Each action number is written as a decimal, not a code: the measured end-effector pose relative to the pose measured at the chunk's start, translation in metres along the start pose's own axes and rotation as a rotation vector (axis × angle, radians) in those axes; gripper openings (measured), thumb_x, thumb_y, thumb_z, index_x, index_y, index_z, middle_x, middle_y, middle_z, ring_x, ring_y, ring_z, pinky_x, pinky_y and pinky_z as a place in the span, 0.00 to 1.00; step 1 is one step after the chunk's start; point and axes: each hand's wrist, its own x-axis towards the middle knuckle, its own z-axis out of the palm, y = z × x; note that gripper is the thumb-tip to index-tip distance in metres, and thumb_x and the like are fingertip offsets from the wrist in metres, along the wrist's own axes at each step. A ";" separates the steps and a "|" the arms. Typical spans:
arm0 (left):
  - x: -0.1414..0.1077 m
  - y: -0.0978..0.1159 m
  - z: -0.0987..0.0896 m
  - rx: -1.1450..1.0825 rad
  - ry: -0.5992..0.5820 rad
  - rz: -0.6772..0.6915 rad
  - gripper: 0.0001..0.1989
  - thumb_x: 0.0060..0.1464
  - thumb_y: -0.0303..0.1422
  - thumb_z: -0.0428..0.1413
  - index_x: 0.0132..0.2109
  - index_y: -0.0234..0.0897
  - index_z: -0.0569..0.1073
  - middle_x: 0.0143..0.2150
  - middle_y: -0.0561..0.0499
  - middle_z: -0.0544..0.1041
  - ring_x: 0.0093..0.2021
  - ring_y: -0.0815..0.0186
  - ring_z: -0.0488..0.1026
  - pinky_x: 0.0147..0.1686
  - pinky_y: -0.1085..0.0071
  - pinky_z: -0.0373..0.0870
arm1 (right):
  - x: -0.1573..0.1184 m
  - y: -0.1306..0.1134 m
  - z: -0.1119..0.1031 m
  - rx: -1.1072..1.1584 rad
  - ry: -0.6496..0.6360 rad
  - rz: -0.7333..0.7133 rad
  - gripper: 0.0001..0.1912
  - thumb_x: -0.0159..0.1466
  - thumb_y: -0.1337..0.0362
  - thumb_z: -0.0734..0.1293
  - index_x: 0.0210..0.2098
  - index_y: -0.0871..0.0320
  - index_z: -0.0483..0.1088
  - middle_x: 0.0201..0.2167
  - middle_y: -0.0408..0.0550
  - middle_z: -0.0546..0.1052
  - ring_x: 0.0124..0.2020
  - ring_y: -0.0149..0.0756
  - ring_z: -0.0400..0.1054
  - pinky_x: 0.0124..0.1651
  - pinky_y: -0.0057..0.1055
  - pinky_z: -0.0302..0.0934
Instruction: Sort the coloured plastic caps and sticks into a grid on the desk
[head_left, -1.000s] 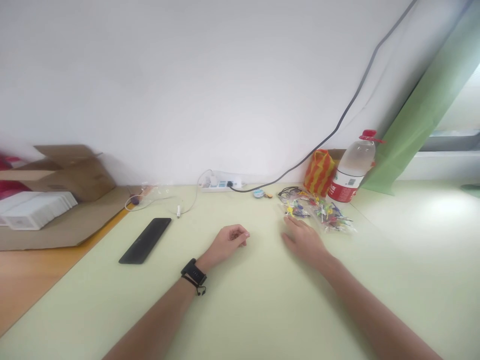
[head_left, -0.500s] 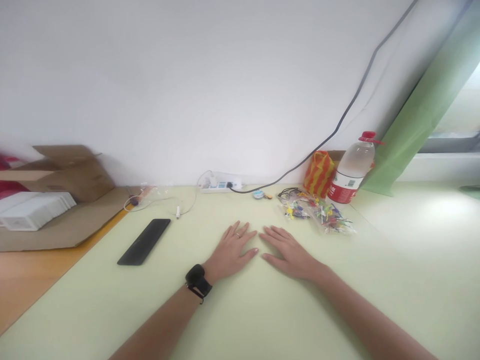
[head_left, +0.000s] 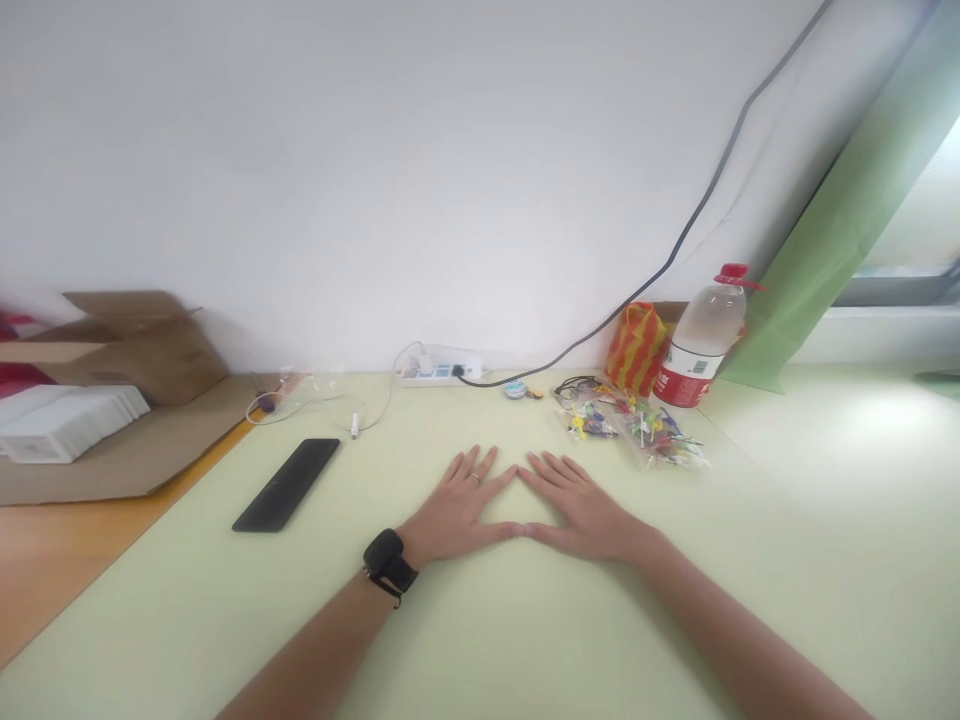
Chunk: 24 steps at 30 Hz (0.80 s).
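Flat beneath both palms lies the pale green tabletop (head_left: 510,640), and look: left hand (head_left: 452,515) spread wide, right hand (head_left: 585,510) fanned too, thumbs and forefingers meeting tip to tip! Palms hidden, forearms cut off at the bottom. Just beyond the right hand sit clear bags (head_left: 664,430), their small coloured pieces too jumbled to make out; behind them, a bottle (head_left: 694,340). Left of the left hand, a black slab (head_left: 286,485); farther out, the tabletop's slanting edge and a cardboard box (head_left: 157,350), cropped. Ahead of the fingertips, green surface runs up to the power strip (head_left: 441,370); more stretches off rightward.
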 end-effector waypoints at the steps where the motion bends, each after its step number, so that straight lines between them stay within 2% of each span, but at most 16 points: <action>1: 0.000 0.000 0.000 -0.002 0.006 0.003 0.44 0.60 0.63 0.49 0.76 0.55 0.48 0.78 0.48 0.43 0.77 0.42 0.38 0.73 0.42 0.39 | 0.000 0.000 0.000 0.000 0.002 -0.003 0.43 0.69 0.37 0.58 0.76 0.44 0.41 0.77 0.45 0.42 0.77 0.48 0.34 0.76 0.50 0.32; 6: 0.000 0.000 0.002 0.007 0.023 0.016 0.43 0.60 0.63 0.49 0.76 0.55 0.49 0.78 0.48 0.43 0.77 0.42 0.38 0.72 0.41 0.37 | 0.000 0.002 0.002 -0.007 -0.004 -0.010 0.44 0.69 0.37 0.58 0.77 0.44 0.39 0.77 0.45 0.42 0.77 0.48 0.34 0.76 0.50 0.32; 12: 0.001 0.003 -0.001 0.014 -0.021 -0.007 0.43 0.60 0.64 0.48 0.76 0.56 0.48 0.78 0.48 0.41 0.77 0.40 0.35 0.71 0.35 0.32 | 0.001 0.001 0.003 -0.029 -0.008 -0.013 0.44 0.70 0.36 0.57 0.76 0.43 0.37 0.77 0.44 0.41 0.77 0.50 0.33 0.76 0.54 0.28; 19: 0.002 -0.001 0.001 0.005 -0.018 0.032 0.44 0.60 0.64 0.48 0.76 0.57 0.46 0.78 0.49 0.41 0.77 0.43 0.38 0.72 0.39 0.31 | 0.001 0.004 0.005 -0.052 -0.003 -0.031 0.45 0.69 0.36 0.58 0.77 0.43 0.36 0.77 0.46 0.40 0.77 0.52 0.33 0.76 0.56 0.27; 24: 0.001 0.000 0.000 -0.013 -0.003 0.033 0.44 0.59 0.64 0.49 0.75 0.57 0.48 0.78 0.49 0.44 0.77 0.43 0.40 0.72 0.40 0.33 | 0.001 0.003 0.004 -0.044 -0.005 -0.028 0.45 0.69 0.36 0.57 0.77 0.43 0.36 0.77 0.46 0.41 0.77 0.52 0.34 0.76 0.55 0.28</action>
